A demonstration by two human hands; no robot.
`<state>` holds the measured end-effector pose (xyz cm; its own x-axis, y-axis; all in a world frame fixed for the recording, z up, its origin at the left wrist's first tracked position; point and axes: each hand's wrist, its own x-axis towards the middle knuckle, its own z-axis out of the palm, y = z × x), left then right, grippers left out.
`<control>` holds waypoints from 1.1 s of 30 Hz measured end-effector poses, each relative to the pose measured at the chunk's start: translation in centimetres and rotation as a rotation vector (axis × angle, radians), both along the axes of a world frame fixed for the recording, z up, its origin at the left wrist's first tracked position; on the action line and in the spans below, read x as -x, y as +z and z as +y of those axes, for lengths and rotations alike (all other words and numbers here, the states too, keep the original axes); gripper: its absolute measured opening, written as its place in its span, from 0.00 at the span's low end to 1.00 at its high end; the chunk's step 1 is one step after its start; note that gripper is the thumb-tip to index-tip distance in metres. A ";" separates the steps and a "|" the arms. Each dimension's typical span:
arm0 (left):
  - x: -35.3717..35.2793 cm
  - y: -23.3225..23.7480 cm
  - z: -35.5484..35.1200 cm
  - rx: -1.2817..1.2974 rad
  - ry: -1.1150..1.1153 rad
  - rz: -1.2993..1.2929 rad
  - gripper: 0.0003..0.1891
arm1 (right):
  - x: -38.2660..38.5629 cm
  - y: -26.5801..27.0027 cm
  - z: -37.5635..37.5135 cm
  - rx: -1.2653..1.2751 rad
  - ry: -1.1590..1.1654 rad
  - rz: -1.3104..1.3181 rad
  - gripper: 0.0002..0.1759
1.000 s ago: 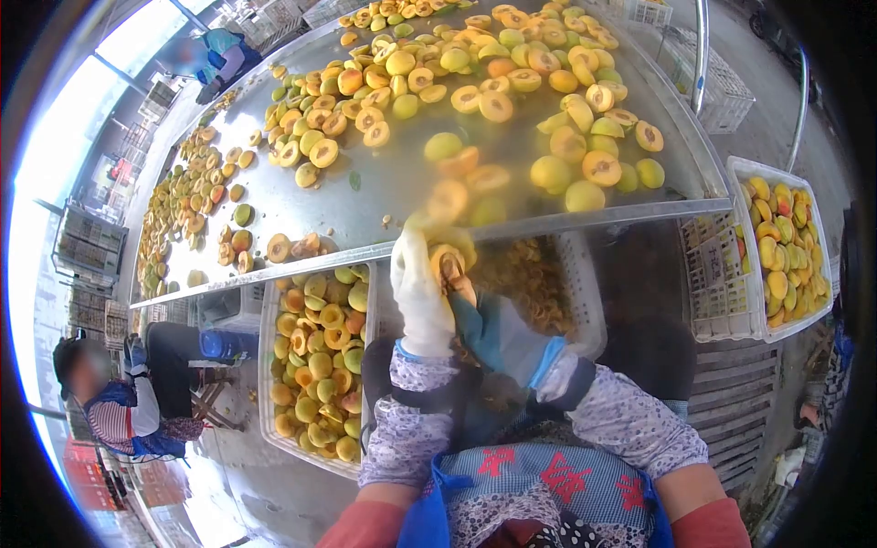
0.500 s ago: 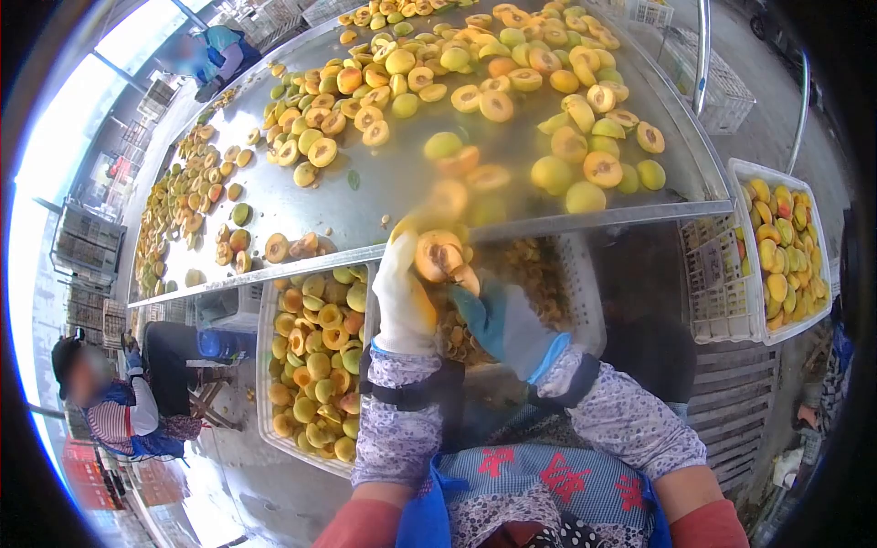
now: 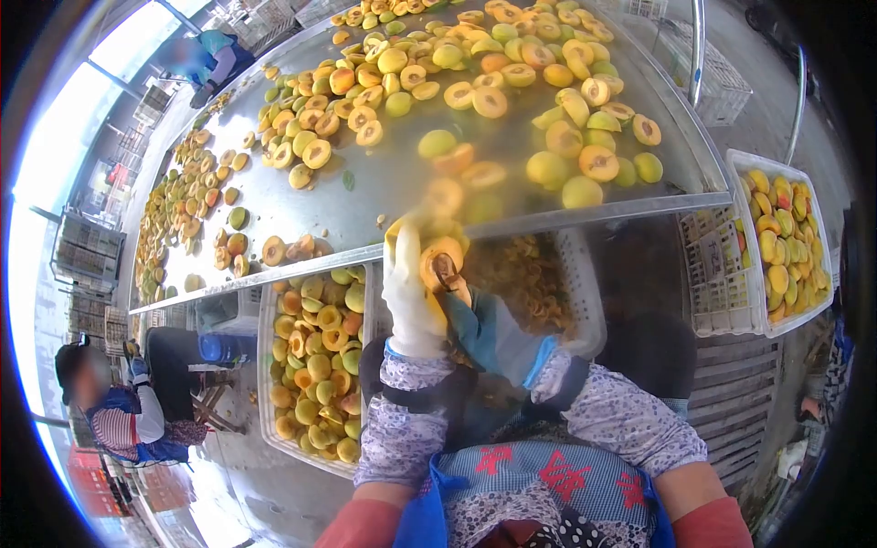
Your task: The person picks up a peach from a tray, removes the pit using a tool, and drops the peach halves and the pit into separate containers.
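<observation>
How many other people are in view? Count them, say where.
2: one person top left, beside the table; another person seated lower left. Others may be hidden.

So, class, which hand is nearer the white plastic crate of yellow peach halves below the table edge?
Left. The white-gloved left hand sits just beside the white plastic crate; the teal-gloved right hand lies beyond it, farther off.

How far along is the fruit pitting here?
Done: the white plastic crate at lower left is nearly full of halves. In hand: the white-gloved left hand holds an orange fruit half while the teal-gloved right hand works at its centre. Left: many yellow-orange fruit halves cover the steel table.
</observation>
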<state>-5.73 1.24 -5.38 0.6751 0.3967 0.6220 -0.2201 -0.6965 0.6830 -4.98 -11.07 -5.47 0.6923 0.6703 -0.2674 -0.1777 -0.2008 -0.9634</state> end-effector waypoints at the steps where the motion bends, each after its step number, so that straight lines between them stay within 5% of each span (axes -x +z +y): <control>1: 0.0 0.1 0.0 -0.092 0.008 -0.028 0.20 | 0.4 -0.6 0.1 -0.076 -0.051 -0.194 0.26; 2: 0.2 0.7 -0.1 -0.115 0.000 -0.042 0.20 | 0.9 -1.0 0.4 -0.152 -0.103 -0.388 0.27; 4: -0.1 0.2 0.2 -0.096 -0.022 -0.095 0.21 | 0.5 -1.3 0.1 -0.150 -0.041 -0.248 0.29; 5: -0.4 -1.5 0.8 -0.054 -0.037 -0.130 0.21 | -0.7 0.3 -0.6 -0.071 0.073 0.090 0.28; 6: -0.4 -1.5 1.0 0.159 -0.116 -0.112 0.22 | -1.4 1.4 -1.0 0.009 0.187 0.429 0.28; 9: -0.2 1.6 0.3 1.169 -0.421 0.009 0.25 | -1.7 2.0 -1.5 0.029 0.166 0.108 0.37; 13: 0.4 3.0 1.2 1.273 -0.396 0.296 0.27 | -1.7 -2.4 -0.8 0.086 0.032 -0.350 0.37; 15: 0.4 1.8 0.2 0.871 -0.245 0.235 0.27 | -1.0 -1.4 -0.3 0.001 -0.055 -0.420 0.35; 19: -0.3 -0.6 -0.6 0.276 -0.033 0.059 0.25 | -1.3 3.1 -1.0 0.129 0.132 0.237 0.33; 21: -0.4 0.3 -0.6 0.515 -0.111 0.040 0.25 | -1.7 2.0 -0.8 0.163 0.139 0.319 0.33; 23: -0.2 2.6 -0.1 1.267 -0.365 0.067 0.25 | -2.0 -1.8 -0.7 0.054 0.062 -0.157 0.34; 24: -0.1 2.8 0.4 1.296 -0.374 0.129 0.25 | -2.1 -2.9 -0.6 0.002 0.026 -0.394 0.35; 27: 0.1 2.3 0.8 1.205 -0.288 0.307 0.25 | -2.0 -3.3 -0.2 -0.063 -0.010 -0.548 0.31; 30: 0.3 1.6 0.0 1.160 -0.211 0.219 0.25 | -1.9 2.9 -1.7 0.136 0.290 0.297 0.35; 32: 0.3 1.0 -0.1 0.840 -0.241 0.116 0.24 | -2.0 3.2 -2.1 0.024 0.309 0.572 0.34; 33: 0.3 1.4 0.1 0.922 -0.256 0.135 0.24 | -2.0 3.2 -2.3 -0.033 0.318 0.712 0.33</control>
<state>-6.06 1.29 -4.00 0.8522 0.5208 0.0504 -0.1701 0.1847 0.9680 -2.95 -13.37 -2.27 0.1345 0.8230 -0.5520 -0.6942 -0.3193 -0.6451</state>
